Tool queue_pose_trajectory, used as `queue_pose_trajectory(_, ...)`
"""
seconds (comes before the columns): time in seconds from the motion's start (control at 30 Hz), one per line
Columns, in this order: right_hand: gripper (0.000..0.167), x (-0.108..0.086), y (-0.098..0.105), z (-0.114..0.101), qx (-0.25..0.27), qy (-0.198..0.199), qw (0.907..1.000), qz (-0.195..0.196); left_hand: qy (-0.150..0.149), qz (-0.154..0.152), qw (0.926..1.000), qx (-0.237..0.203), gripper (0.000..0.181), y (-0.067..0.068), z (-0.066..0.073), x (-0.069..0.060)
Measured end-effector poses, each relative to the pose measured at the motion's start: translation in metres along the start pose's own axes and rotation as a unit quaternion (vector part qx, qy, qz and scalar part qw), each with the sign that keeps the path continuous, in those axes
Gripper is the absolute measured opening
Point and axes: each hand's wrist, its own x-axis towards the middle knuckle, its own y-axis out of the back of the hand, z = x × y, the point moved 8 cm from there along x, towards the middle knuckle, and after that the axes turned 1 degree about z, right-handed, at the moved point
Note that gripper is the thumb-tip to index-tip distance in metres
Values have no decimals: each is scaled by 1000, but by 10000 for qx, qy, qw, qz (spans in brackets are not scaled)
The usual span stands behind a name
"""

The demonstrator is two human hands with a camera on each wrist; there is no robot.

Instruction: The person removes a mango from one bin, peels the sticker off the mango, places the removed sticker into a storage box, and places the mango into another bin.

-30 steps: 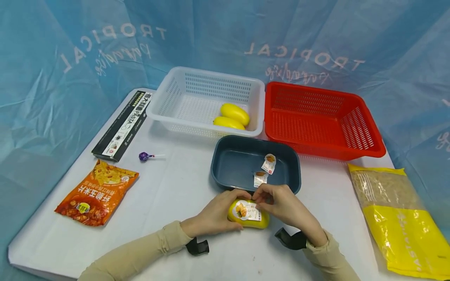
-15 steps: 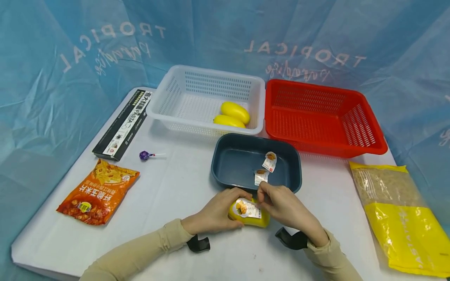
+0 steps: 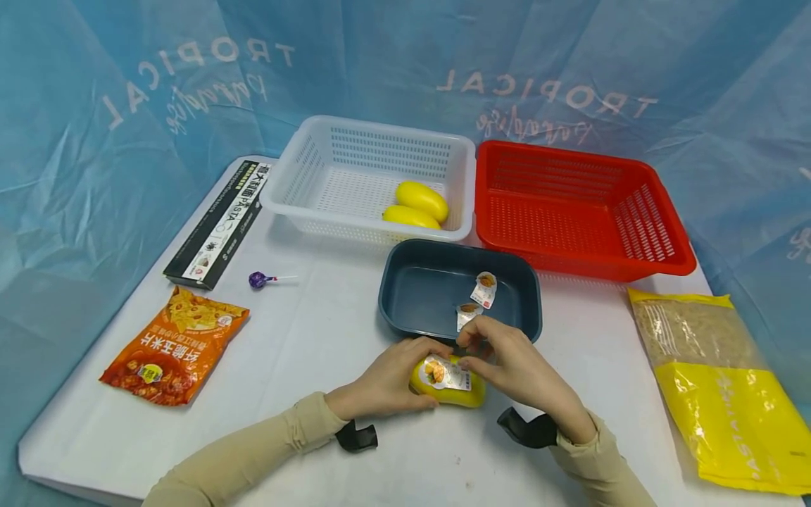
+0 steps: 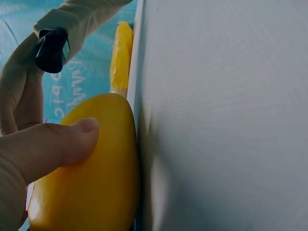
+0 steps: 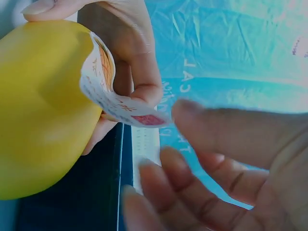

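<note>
My left hand [image 3: 394,380] grips a yellow mango [image 3: 457,399] lying on the table, its thumb pressed along the near side in the left wrist view. A fruit-printed sticker [image 3: 446,374] is on the mango's top; in the right wrist view the sticker's printed end [image 5: 144,118] stands lifted off the skin. At that loose end is my right hand [image 3: 516,362], thumb tip at the sticker's edge and the other fingers apart from it. Behind the hands stands a dark blue tray [image 3: 410,299], holding two stickers, one upper [image 3: 484,289] and one lower [image 3: 467,315].
A white basket [image 3: 304,204] with two yellow mangoes [image 3: 422,201] stands behind, beside a red basket [image 3: 570,267]. Leftward lie a pasta box [image 3: 218,225], a lollipop [image 3: 258,280] and an orange snack bag [image 3: 174,348]. A yellow pasta bag [image 3: 728,415] lies at right.
My right hand's fingers have spread from a closer pinch near the sticker's end, and the fingertips sit slightly further from the mango. The left hand still holds the mango in place.
</note>
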Motion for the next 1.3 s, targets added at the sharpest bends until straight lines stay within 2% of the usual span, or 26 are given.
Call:
queue_pose_trajectory(0.23,36,-1,-12,3,274,-188,9975,-625,-10,-2,10000,98,66,0,-1,0)
queue_pose_trajectory(0.4,40,-2,-17,5,292,-144,9968,-733,32,1,9999,101,67,0,-1,0)
queue_pose_trajectory(0.57,29,1,-11,1,-55,-2,9997,-254,72,-7,9999,114,67,-1,-3,0)
queue_pose_trajectory(0.7,29,-2,-4,-5,-77,-54,9999,90,117,-43,9999,107,68,-2,-3,0)
queue_pose_trajectory(0.93,30,-7,3,-18,-155,74,9997,153,-74,68,9998,194,67,0,2,1)
queue_pose_trajectory(1.07,30,-10,6,-21,-258,150,9994,171,-86,60,9997,222,66,-2,2,2)
queue_pose_trajectory(1.17,30,-14,21,-26,-343,346,9966,665,12,66,9997,254,67,-3,0,2)
queue_pose_trajectory(1.3,34,-26,57,-33,-478,578,9820,1732,93,55,9995,308,64,-2,-1,0)
